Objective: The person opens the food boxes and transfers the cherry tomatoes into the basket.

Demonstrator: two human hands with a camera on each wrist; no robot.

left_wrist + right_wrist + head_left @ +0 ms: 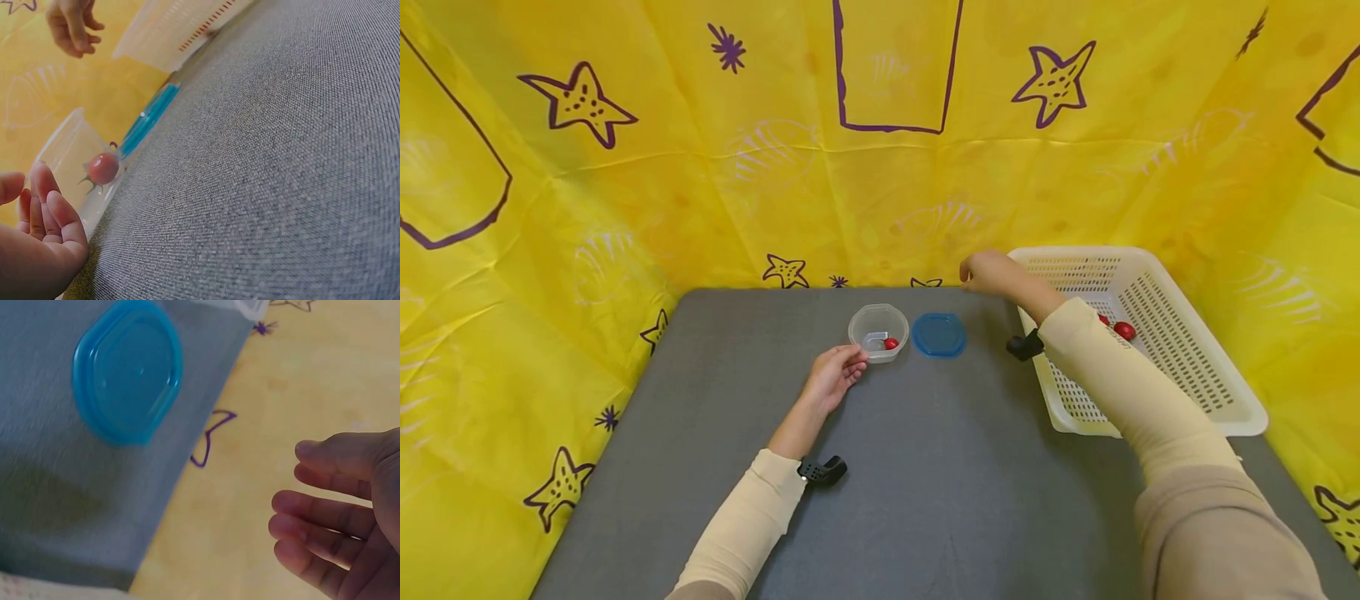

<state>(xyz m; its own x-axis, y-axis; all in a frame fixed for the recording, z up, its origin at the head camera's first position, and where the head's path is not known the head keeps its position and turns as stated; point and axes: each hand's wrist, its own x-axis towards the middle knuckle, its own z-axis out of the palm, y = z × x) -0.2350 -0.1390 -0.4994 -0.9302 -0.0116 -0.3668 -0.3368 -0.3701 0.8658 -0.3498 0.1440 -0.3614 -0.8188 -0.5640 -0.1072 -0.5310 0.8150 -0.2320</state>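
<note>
A clear plastic container (878, 321) stands on the grey table, with one red cherry tomato (891, 343) inside; the tomato's green stalk end shows in the left wrist view. My left hand (837, 375) pinches the container's near-left rim between thumb and fingers. To the container's right lies its blue lid (938, 335), flat on the table. Above the table's far edge, between lid and basket, my right hand (992, 273) hovers with fingers loosely curved. Nothing sits between those fingers in the right wrist view.
A white perforated basket (1206, 367) stands at the right, partly under my right forearm, with red cherry tomatoes (1124, 331) in it. A yellow patterned cloth (880, 192) hangs behind and beside the table. Each wrist wears a black camera band.
</note>
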